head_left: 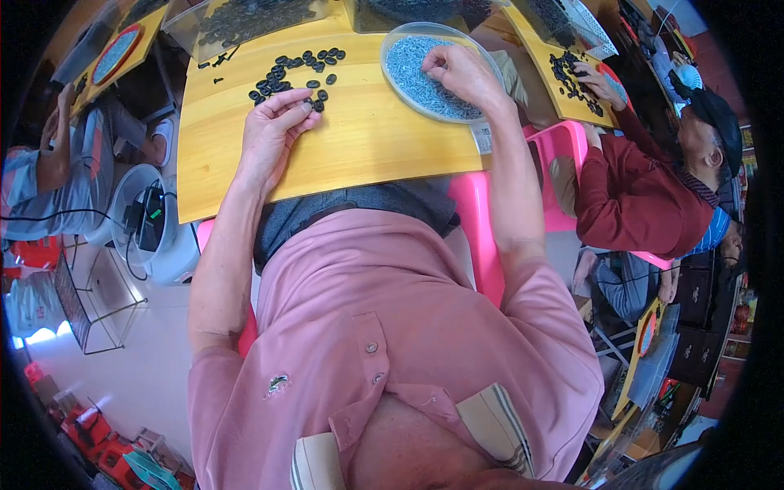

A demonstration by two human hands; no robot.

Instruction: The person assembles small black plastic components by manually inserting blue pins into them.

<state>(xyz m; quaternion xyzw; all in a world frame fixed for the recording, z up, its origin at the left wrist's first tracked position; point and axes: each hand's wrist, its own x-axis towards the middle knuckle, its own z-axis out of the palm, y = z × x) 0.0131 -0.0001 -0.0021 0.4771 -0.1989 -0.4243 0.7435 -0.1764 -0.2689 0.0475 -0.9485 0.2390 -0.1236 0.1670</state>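
Over the left part of the yellow table my left hand (278,131) is closed, thumb and fingertips pinching a small black oval piece (318,105). Just beyond it lies a loose cluster of similar black oval pieces (282,73), each with a hollow middle. My right hand (464,75) reaches into a round clear tub (445,112) at the far right. The tub holds a heap of small, thin, silvery-blue metal pieces (408,61) that look like screws. Its fingertips are pinched together on the heap; what is between them is too small to make out.
Clear bins (245,20) of black parts stand along the far edge of the yellow table (367,147). A few dark pieces (218,80) lie at its far left. At right, a person in a dark red top (629,188) handles black parts; another person (61,163) sits at left.
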